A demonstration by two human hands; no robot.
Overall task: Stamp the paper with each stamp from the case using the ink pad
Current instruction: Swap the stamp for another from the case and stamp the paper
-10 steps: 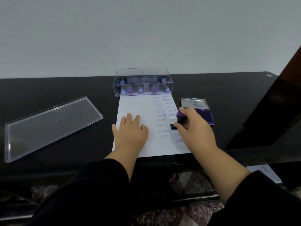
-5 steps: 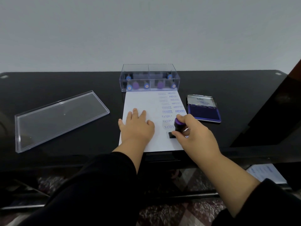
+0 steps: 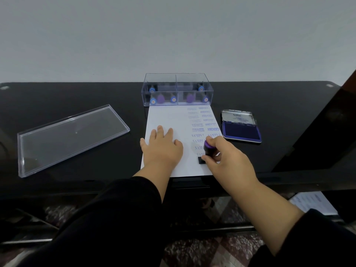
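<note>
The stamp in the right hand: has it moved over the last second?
Yes. The stamp has come down the paper, away from the ink pad, toward the near edge.

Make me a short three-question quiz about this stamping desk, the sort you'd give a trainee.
1. True or false: the left hand lies flat on the paper.
2. Which word is printed nearest the stamp in the right hand? A) EXPRESS B) AMENDED C) SAMPLE
3. Fill in: the open ink pad sits to the ____ of the paper.

Key
1. True; its palm and fingers press the sheet down.
2. C; the SAMPLE prints run down to where the stamp's base meets the paper.
3. Right; the clear lid lies on the other side, and the clear case stands at the paper's far edge.
</note>
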